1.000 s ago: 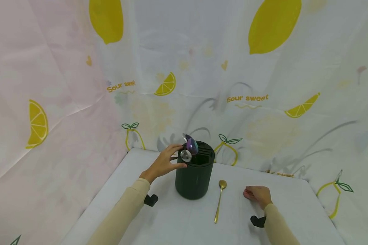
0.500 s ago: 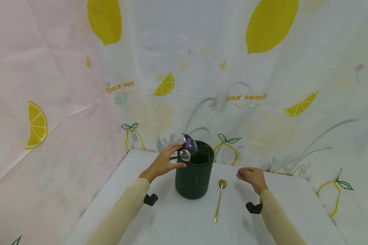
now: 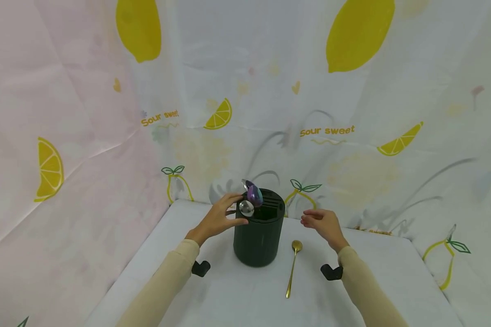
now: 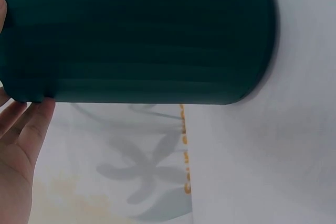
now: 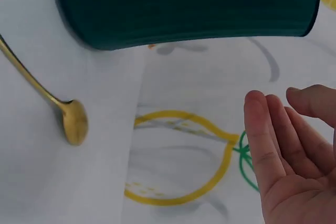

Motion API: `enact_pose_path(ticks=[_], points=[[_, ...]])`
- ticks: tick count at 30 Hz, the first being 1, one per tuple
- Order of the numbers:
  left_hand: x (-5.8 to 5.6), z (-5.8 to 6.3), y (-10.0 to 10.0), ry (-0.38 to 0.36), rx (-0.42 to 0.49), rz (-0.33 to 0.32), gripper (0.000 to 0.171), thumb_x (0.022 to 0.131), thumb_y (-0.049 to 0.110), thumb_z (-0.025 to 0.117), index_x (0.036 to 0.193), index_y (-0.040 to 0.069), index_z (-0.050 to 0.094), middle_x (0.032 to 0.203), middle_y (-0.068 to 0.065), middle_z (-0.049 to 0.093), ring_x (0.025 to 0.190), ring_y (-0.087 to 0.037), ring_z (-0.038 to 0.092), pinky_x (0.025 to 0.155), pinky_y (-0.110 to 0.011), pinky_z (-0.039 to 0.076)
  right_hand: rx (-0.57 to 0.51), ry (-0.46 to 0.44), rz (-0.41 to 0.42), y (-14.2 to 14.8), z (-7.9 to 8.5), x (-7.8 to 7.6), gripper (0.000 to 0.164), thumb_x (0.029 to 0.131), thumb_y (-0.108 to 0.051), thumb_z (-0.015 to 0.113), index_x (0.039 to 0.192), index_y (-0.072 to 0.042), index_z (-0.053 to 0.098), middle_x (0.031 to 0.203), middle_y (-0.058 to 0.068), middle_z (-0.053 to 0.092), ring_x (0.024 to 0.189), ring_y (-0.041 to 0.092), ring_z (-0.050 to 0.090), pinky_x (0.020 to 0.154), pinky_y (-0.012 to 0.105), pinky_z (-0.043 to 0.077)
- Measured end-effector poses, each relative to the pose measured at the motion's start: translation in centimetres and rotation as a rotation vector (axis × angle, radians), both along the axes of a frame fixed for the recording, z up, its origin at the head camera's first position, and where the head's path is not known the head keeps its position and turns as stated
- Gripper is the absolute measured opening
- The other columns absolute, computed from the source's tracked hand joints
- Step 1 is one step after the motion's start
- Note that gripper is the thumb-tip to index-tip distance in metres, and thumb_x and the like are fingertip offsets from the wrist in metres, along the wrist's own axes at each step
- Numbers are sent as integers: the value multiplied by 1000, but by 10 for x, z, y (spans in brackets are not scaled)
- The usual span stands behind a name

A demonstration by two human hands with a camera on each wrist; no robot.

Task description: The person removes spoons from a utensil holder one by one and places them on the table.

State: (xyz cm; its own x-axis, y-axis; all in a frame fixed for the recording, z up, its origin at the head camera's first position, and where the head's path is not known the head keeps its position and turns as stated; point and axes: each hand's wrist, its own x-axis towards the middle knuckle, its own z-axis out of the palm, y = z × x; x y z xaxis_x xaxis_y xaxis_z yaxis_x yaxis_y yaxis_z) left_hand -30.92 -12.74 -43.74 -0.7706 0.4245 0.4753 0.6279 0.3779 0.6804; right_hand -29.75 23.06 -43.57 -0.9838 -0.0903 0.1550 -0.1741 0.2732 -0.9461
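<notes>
A dark green utensil holder [image 3: 257, 243] stands upright on the table, with a slotted section and a larger opening in its top. My left hand [image 3: 218, 217] grips its upper left side, thumb in front and fingers [image 4: 39, 124] round the far side. Spoons stick up from the holder at that side: a round silver one [image 3: 246, 208], a purple iridescent one [image 3: 254, 196] and another partly hidden behind. To the right of the holder, my right hand [image 3: 326, 227] is raised with nothing in it, its fingers [image 5: 260, 129] extended and thumb apart.
A gold spoon [image 3: 294, 265] lies on the white table [image 3: 237, 299] between the holder and my right forearm, bowl away from me. Lemon-printed cloth [image 3: 270, 91] hangs behind the table and along its left side.
My right hand has lifted from the table and moved forward and left, towards the holder, its fingers straightening. My left hand keeps its grip; the holder and gold spoon stay put.
</notes>
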Motion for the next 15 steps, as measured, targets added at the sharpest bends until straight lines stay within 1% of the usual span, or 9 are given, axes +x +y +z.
enact_pose_path(ticks=[5, 8, 11, 13, 15], points=[[1, -1, 0, -17, -7, 3, 82, 77, 44, 81, 143, 10, 48, 143, 0, 43, 127, -17, 47, 93, -29, 53, 11, 71, 3, -17, 20, 4, 29, 90, -9, 71, 112, 10, 66, 99, 23, 70, 88, 31, 71, 77, 32, 60], [1, 0, 0, -19, -11, 2, 82, 77, 44, 81, 143, 10, 47, 143, 1, 42, 128, -17, 47, 93, -28, 53, 3, 102, 15, -28, 33, 9, 30, 90, -11, 72, 111, 9, 67, 99, 23, 70, 85, 26, 71, 78, 34, 60], [1, 0, 0, -25, -11, 8, 82, 77, 44, 81, 143, 10, 48, 143, 2, 42, 127, -16, 47, 93, -28, 53, -3, 127, 46, -39, 43, 13, 32, 90, -14, 73, 111, 9, 67, 100, 22, 70, 85, 22, 72, 80, 37, 60], [1, 0, 0, -29, -12, 11, 82, 76, 45, 81, 143, 10, 48, 142, 3, 43, 127, -14, 47, 93, -27, 53, -13, 146, 69, -47, 49, 14, 32, 89, -15, 74, 111, 8, 68, 100, 21, 71, 85, 23, 72, 80, 38, 59], [0, 0, 0, -30, -10, 12, 82, 76, 45, 81, 143, 11, 48, 142, 3, 43, 127, -14, 47, 93, -26, 53, -33, 166, 104, -54, 53, 15, 33, 89, -14, 74, 112, 9, 68, 100, 21, 71, 87, 28, 71, 80, 40, 59]])
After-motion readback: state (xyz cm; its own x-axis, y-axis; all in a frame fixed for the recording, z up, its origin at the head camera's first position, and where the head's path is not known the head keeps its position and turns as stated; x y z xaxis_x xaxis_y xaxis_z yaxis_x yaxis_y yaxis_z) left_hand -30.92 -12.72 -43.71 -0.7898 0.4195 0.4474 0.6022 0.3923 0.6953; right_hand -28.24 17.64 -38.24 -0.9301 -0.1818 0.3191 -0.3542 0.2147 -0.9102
